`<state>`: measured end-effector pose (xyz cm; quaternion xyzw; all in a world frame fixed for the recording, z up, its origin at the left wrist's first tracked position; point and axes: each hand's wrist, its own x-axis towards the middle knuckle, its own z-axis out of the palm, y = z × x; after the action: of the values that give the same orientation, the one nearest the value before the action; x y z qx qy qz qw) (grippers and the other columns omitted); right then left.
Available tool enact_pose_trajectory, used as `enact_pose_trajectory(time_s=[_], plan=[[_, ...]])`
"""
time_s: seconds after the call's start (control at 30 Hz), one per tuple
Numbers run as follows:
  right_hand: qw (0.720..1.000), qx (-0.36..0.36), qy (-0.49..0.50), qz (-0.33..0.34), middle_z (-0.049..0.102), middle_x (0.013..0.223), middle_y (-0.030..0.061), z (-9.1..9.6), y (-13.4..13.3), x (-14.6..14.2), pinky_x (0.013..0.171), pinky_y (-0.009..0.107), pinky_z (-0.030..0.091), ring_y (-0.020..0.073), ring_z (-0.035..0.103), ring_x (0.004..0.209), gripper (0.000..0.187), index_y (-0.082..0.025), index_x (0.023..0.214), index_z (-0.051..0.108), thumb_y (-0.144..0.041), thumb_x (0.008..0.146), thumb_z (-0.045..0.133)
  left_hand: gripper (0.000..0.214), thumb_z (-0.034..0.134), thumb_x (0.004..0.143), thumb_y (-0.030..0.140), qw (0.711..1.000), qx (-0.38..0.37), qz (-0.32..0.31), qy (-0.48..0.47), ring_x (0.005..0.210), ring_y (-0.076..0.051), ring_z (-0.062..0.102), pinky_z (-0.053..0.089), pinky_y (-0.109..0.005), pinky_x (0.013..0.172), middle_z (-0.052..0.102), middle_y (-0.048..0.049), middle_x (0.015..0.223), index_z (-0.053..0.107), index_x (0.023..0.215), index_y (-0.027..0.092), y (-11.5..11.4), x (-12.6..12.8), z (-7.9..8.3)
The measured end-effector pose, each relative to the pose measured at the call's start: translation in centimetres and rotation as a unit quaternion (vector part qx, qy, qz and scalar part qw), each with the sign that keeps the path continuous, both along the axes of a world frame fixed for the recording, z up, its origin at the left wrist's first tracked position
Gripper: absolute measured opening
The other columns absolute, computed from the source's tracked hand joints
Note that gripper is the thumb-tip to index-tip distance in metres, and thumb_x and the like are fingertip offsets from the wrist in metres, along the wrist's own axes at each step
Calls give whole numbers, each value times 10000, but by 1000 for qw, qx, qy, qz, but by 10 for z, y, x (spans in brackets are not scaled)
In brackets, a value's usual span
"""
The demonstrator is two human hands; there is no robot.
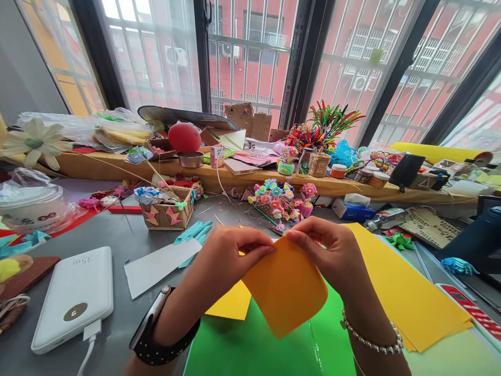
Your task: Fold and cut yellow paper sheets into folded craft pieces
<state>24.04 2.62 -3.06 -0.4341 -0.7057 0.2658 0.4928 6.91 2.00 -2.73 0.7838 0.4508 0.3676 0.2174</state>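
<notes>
A square-looking sheet of yellow-orange paper hangs from my two hands, one corner up and its right side curving. My left hand pinches it near the top between thumb and finger. Close beside, my right hand grips the top corner the same way. Below lies a bright green sheet with a glossy surface. Another yellow paper piece rests on it, partly behind my left wrist. To the right spreads a stack of larger yellow sheets.
On the left are a white power bank with a cable, a white paper strip and a woven basket. Small craft flowers stand behind my hands. A cluttered ledge runs under the window, and a blue tissue pack sits at right.
</notes>
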Motion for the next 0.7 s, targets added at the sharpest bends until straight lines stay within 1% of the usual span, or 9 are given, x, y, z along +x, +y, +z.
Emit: enact_pose_trajectory(time_s=[0.1,0.27,0.37,0.47,0.57,0.63,0.7], plan=[[1000,-6,0,-2,647,624,-9,1,0,1,551,203,446,124,592,598,183,-189,636,621,-336,735,575,153,542,745,249,1000,-8,-4,-12,624,-113,603,428,-175,584,698,35,707,692,746,225,0,1,0],[996,-75,29,50,682,724,19,-3,4,7,554,220,457,157,618,653,174,-191,740,646,-356,699,606,155,542,748,248,999,12,31,-32,603,-102,595,410,-153,538,694,48,684,694,729,221,1,-1,-1],[995,-95,27,36,676,680,30,-5,5,8,506,224,442,167,615,620,190,-177,716,642,-363,687,612,162,538,749,262,999,2,32,-33,600,-114,597,418,-161,530,693,43,679,692,728,215,1,-2,0],[997,-82,1,13,658,616,14,-4,4,7,450,205,406,146,593,560,193,-179,676,638,-367,695,602,155,539,747,265,999,-19,13,-40,637,-123,607,439,-167,564,693,36,703,684,742,211,0,-1,0],[998,-52,-39,26,649,595,2,-3,2,4,462,200,405,135,582,552,169,-185,644,639,-336,707,594,151,554,739,285,997,-28,-6,-70,665,-125,617,458,-172,596,695,25,747,674,784,204,-1,3,0],[997,-35,-66,34,650,596,-1,-3,1,2,485,208,414,135,579,556,143,-189,637,644,-301,709,592,151,560,735,293,997,-13,-6,-73,657,-124,618,459,-180,596,697,25,752,674,790,211,-1,5,0],[995,-28,-87,36,657,610,-2,-3,0,0,503,216,418,137,576,561,126,-195,646,652,-281,712,588,137,552,741,270,999,23,6,-49,638,-120,613,449,-187,605,698,34,727,682,757,228,-1,6,0]])
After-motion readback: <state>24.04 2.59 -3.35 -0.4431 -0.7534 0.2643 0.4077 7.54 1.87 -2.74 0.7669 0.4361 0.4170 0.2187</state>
